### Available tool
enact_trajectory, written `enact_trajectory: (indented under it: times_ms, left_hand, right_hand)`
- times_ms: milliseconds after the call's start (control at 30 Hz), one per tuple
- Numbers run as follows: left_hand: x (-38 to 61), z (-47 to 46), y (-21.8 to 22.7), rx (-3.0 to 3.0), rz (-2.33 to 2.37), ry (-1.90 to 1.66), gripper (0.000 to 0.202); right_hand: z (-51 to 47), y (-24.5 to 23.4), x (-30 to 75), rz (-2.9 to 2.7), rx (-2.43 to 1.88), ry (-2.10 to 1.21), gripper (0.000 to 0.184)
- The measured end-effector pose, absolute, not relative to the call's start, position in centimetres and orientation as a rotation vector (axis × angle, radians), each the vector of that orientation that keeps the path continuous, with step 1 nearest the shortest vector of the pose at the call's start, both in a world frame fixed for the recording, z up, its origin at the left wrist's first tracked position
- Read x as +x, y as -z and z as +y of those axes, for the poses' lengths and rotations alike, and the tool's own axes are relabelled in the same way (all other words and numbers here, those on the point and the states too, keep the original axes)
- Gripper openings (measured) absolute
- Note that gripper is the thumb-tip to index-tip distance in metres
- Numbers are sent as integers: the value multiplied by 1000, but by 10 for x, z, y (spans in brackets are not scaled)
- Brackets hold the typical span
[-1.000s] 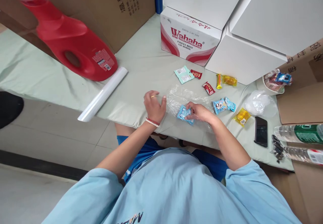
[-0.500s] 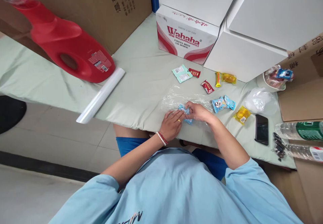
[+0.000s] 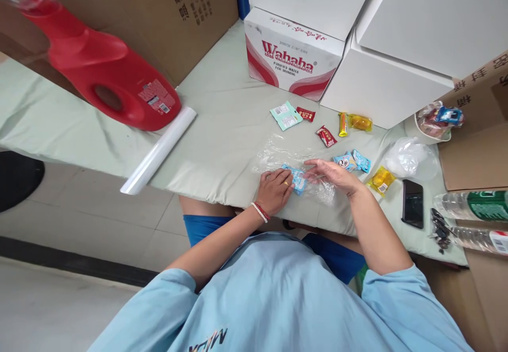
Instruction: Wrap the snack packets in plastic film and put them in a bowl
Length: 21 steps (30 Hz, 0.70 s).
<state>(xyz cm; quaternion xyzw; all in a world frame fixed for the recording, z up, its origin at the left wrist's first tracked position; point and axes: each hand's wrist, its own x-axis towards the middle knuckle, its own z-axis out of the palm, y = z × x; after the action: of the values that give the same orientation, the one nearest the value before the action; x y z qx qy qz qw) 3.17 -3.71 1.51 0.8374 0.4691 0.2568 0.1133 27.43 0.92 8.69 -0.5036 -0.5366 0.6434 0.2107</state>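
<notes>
A sheet of clear plastic wrap [image 3: 283, 157] lies crumpled on the green-covered table [image 3: 222, 129] near its front edge. On it sits a small light-blue snack packet [image 3: 297, 178]. My left hand [image 3: 274, 190] rests on the wrap with its fingers curled onto the left end of that packet. To the packet's right, my right hand [image 3: 331, 174] hovers over the wrap with its fingers stretched out and nothing in them.
Loose snack packets lie beyond: teal [image 3: 286, 115], red [image 3: 327, 136], yellow [image 3: 380, 181], blue [image 3: 351, 161]. A white roll [image 3: 159, 150], a red jug [image 3: 103, 78], a Wahaha box [image 3: 290, 55], white boxes, a phone [image 3: 411, 203], bottles and a bowl [image 3: 427, 128] surround them.
My left hand came from the table left of the wrap onto the blue packet. My right hand let go of the packet and opened, shifting right.
</notes>
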Motion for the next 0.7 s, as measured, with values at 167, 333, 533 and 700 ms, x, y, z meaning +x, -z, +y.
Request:
enact_trajectory:
  times_ms: [167, 333, 533, 700]
  left_hand:
    - [42, -36, -13, 2468, 1448, -790, 23]
    - [48, -37, -5, 2417, 1450, -832, 21]
    - [45, -35, -9, 2377, 1434, -735, 33]
    - [42, -33, -20, 2422, 1450, -575, 35]
  right_hand:
    - [3, -65, 276, -1714, -1577, -1522, 44]
    - [4, -45, 292, -1679, -1782, -1476, 38]
    - [35, -63, 291, -1880, -1906, -774, 26]
    - [76, -62, 263, -2172, -1905, -362, 49]
